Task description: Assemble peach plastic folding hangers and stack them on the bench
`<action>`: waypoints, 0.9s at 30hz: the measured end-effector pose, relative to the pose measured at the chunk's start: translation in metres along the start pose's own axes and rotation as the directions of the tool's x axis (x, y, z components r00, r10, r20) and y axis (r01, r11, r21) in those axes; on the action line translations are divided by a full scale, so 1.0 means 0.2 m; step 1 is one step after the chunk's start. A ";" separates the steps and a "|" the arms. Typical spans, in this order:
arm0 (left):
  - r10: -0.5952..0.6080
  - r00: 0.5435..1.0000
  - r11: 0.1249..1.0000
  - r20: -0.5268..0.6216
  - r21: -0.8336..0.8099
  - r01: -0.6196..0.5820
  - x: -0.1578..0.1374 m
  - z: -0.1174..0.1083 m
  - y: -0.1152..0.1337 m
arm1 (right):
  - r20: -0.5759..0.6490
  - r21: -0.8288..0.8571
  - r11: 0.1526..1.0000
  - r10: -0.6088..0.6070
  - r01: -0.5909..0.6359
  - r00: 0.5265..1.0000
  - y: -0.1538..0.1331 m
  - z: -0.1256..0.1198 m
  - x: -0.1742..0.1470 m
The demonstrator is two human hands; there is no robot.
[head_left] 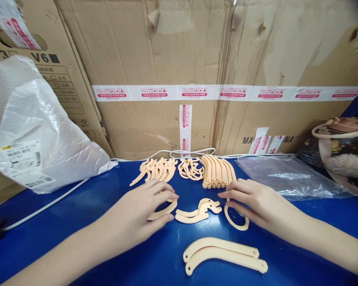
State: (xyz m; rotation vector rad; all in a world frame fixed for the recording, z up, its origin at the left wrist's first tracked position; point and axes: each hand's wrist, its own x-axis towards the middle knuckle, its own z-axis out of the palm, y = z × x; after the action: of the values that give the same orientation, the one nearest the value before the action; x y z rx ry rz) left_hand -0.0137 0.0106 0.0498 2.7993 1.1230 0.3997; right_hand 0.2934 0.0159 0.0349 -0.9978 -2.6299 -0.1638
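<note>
My left hand (150,206) is curled around a curved cream-coloured piece (164,211), which shows between thumb and forefinger; the rest is hidden under the hand. My right hand (252,198) has its fingertips on the upper end of an open ring-shaped piece (237,225) low over or on the table. Between the hands lie two S-shaped hooked pieces (193,215), overlapping side by side. Nearer to me rest two long curved strips (226,258) with holes at their ends, placed alongside each other. The pieces look like wood or plastic.
Behind my hands sit piles of hooked pieces (158,169), ring pieces (191,169) and curved strips (217,171) on the blue table (131,258). Cardboard boxes (155,51) wall the back. A white plastic bag (38,131) stands left; clear plastic (286,178) and a dark bag (340,151) lie right.
</note>
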 end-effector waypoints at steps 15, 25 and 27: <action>-0.215 0.972 0.976 0.094 -0.016 0.218 -0.21 -0.11 -0.33 | 0.024 -0.395 0.887 -0.250 0.239 0.968 0.08 0.07 -0.06; -0.069 0.998 0.997 -0.003 -0.017 0.069 -0.10 -0.09 -0.03 | -0.027 -0.282 0.942 -0.197 0.182 0.980 0.01 0.00 -0.02; 0.034 0.999 0.999 0.019 0.022 -0.035 -0.05 -0.03 0.08 | 0.008 -0.140 0.977 -0.163 0.162 0.987 -0.03 -0.01 -0.02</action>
State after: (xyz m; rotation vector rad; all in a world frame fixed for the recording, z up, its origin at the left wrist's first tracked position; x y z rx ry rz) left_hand -0.0110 -0.0087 0.0560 2.8395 1.0833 0.3650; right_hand 0.2925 0.0084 0.0351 -0.8225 -2.7272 -0.3939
